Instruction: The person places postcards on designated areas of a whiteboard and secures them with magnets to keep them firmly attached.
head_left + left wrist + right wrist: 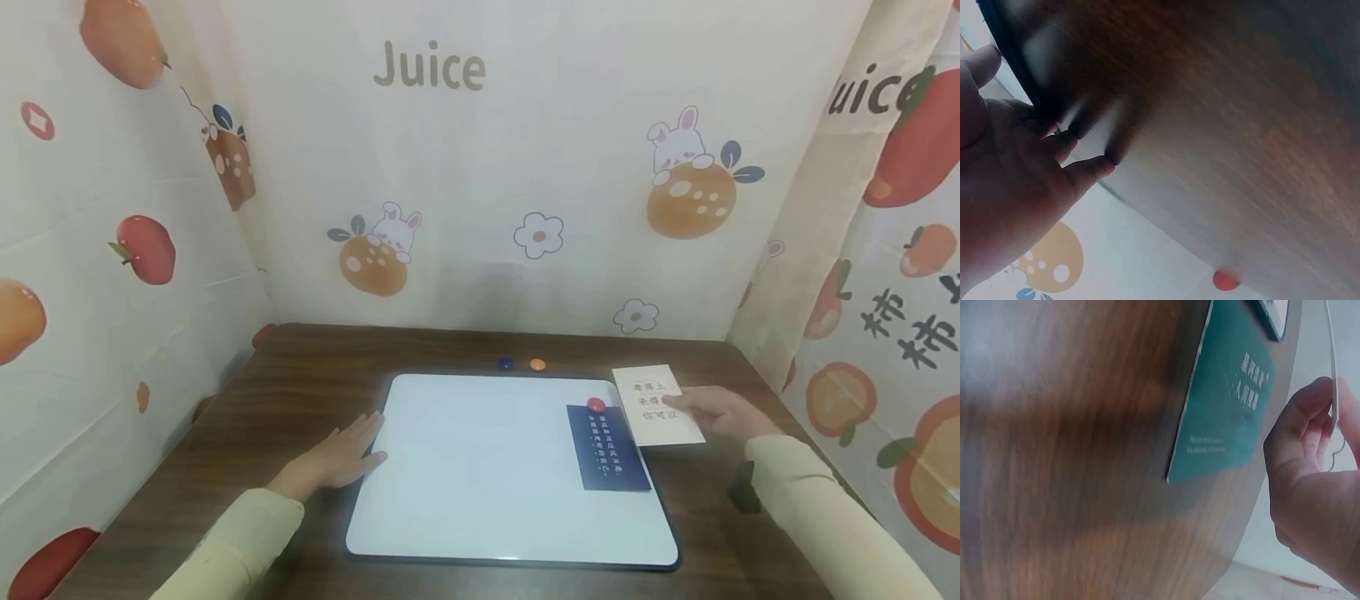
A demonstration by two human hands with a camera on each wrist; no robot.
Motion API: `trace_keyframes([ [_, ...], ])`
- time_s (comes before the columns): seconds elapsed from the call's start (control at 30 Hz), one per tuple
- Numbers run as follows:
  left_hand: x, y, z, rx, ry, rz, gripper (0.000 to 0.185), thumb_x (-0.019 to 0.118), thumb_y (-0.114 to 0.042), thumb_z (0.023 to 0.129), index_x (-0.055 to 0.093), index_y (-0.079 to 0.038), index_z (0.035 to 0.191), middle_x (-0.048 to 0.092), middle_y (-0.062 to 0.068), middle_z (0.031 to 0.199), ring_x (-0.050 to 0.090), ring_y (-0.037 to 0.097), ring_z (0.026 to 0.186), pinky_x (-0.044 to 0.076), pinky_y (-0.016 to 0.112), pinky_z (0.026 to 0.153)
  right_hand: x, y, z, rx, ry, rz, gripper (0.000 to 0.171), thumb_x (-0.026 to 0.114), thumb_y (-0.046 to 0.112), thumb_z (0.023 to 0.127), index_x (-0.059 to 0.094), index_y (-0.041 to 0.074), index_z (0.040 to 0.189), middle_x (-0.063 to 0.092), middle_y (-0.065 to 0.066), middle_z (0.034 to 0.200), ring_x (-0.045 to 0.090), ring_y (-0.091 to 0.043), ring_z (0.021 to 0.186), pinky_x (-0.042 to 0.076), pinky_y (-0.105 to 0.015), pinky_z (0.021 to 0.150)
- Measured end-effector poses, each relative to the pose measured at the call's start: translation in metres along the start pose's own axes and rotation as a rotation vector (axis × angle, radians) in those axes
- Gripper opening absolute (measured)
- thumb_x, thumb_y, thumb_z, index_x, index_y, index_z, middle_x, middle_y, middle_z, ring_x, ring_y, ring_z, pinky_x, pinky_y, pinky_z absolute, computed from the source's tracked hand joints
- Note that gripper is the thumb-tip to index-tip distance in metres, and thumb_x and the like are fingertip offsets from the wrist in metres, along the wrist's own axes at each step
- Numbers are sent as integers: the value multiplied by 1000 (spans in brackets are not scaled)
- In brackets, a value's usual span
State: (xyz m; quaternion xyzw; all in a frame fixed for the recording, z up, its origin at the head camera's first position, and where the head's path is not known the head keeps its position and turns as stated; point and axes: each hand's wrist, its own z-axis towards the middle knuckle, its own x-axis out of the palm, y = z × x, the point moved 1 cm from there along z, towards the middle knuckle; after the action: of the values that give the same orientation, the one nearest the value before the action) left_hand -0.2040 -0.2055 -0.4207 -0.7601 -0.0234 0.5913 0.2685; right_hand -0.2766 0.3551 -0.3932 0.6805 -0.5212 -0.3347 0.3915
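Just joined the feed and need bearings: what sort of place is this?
Probably a makeshift tabletop booth: a wooden table walled by fruit-print "Juice" cloth, with a whiteboard where a red magnet pins a blue card.

A dark wood-grain table (315,375) with a low satin sheen carries a smooth, glossy white board (480,467) edged in a dark rim. On the board lies a matt navy card (607,450) of thin paper stock, pinned by a shiny red magnet (596,406). A cream paper card (656,406), matt and stiff, is pinched in the right hand (720,414). Printed cloth (480,192), soft and creased, hangs behind.
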Motion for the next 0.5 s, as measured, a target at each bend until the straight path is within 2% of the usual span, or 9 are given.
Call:
trace_keyframes([
  [0.1,1,1,0,3,1,3,69,48,-33,99,20,5,149,16,24,155,8,43,141,8,65,108,5,-1,2,11,1,73,62,58,9,95,23,-11,142,69,-9,95,68,-26,92,53,-39,84],
  [0.33,1,3,3,5,-2,0,68,48,-33,99,20,5,149,15,24,155,8,43,141,7,65,108,16,-5,1,-13,-54,-18,74,66,20,92,24,-8,145,68,-6,100,67,-27,97,53,-39,85],
  [0.4,2,3,3,2,2,9,68,47,-34,100,19,5,149,15,23,155,8,43,142,7,65,108,19,-6,1,-23,-49,-14,73,65,20,92,23,-8,145,68,-6,99,67,-26,96,53,-39,85],
  [0.5,2,3,4,6,6,9,68,47,-34,100,20,5,149,15,24,155,9,44,141,7,65,108,25,-5,1,-26,-17,50,68,62,14,94,23,-9,144,68,-7,98,67,-26,95,53,-40,85],
])
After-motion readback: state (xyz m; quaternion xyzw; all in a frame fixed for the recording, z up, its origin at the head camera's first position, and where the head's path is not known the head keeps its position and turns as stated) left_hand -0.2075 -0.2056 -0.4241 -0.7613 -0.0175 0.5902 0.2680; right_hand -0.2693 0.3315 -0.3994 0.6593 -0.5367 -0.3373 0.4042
